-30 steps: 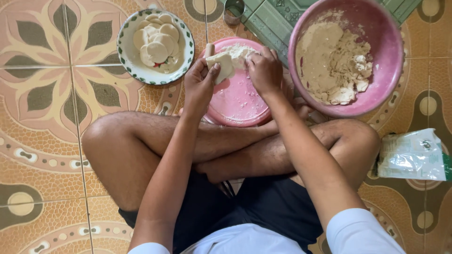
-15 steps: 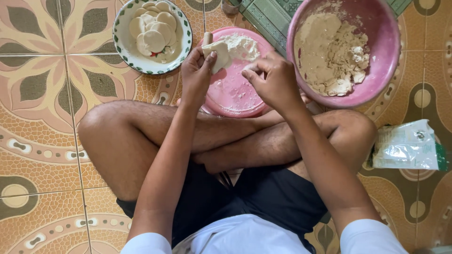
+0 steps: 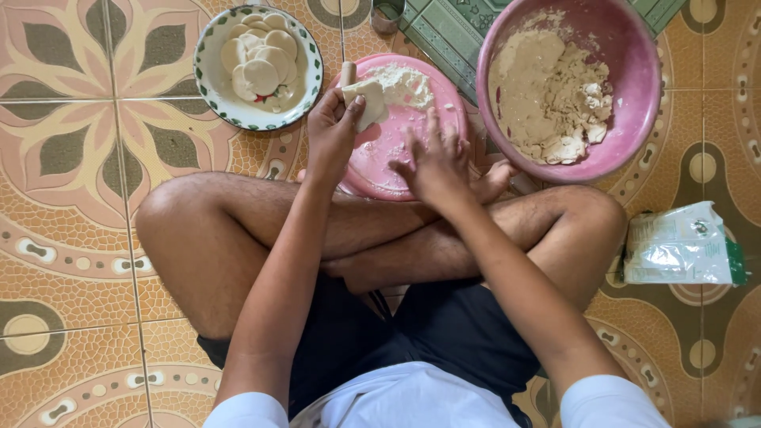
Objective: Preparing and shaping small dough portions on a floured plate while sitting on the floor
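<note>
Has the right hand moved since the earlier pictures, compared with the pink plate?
Yes. The right hand let go of the dough piece, which the left hand holds, and dropped toward the near rim of the pink plate, open.

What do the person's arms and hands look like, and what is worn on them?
Both arms are bare from the short white sleeves down. The left hand and the right hand wear no gloves, and no rings, watch or bracelets show. The fingers look lightly dusted with flour.
</note>
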